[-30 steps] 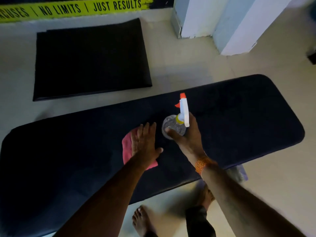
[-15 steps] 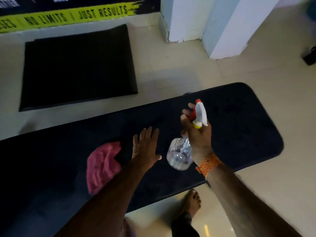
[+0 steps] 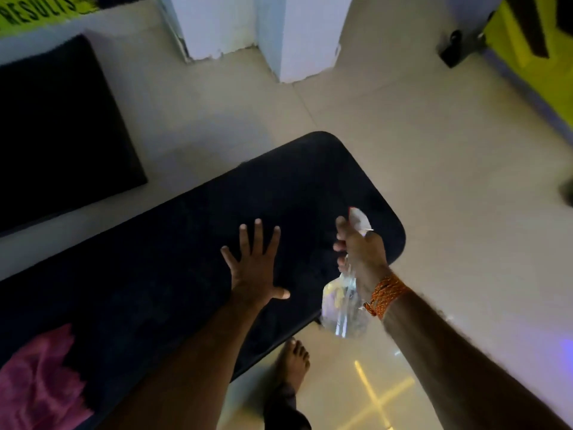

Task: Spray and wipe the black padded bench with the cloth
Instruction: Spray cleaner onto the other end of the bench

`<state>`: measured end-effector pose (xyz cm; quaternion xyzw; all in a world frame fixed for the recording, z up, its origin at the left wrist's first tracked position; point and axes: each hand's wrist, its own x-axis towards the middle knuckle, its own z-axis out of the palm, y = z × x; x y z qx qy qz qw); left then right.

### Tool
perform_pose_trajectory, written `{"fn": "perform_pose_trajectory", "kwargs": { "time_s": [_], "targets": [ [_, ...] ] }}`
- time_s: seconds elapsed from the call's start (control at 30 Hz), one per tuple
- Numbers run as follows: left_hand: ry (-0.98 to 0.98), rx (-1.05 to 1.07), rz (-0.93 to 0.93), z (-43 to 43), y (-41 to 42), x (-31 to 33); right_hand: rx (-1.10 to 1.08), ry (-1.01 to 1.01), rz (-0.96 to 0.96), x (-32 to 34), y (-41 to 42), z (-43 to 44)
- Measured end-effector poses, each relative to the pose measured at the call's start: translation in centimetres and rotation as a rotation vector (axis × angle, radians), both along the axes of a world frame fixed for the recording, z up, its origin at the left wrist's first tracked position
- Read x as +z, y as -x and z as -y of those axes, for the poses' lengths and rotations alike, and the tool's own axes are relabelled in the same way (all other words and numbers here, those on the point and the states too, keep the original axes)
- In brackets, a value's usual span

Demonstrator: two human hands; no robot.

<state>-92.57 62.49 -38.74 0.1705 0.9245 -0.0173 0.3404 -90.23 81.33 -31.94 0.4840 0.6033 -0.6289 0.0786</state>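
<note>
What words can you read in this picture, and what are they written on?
"RESULTS": black letters on the yellow banner, top left; anything before it is cut off by the picture's edge.
Spray bottle: clear and blurred, no label to read.
Yellow panel, top right: black shapes only, no readable words.

On the black padded bench, bare padding runs from the rounded far end to the left hand, spread over the middle, and on to the pink cloth bunched at the near left, well apart from it. The right hand, gripping the spray bottle, hangs over the near right corner. Beyond, pale floor reaches a black mat and white pillars.
</note>
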Motion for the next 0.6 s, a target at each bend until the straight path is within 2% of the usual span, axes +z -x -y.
{"fn": "perform_pose_trajectory", "kwargs": {
  "time_s": [0.3,0.43,0.53,0.6],
  "targets": [
    [0.037,-0.029,0.001,-0.2,0.0,0.2,0.06,0.006,0.04,-1.5,-5.3,-1.5],
    [0.031,-0.03,-0.012,0.0,0.1,-0.1,-0.021,-0.001,0.015,-1.6,-7.4,-2.5],
    [0.003,-0.032,-0.033,0.4,0.0,-0.2,-0.199,-0.07,0.084,-1.2,-8.7,-3.9],
    [-0.031,-0.039,-0.062,1.0,-0.4,-0.2,-0.2,-0.048,0.105,-0.7,-9.7,-4.2]
  ]
}}
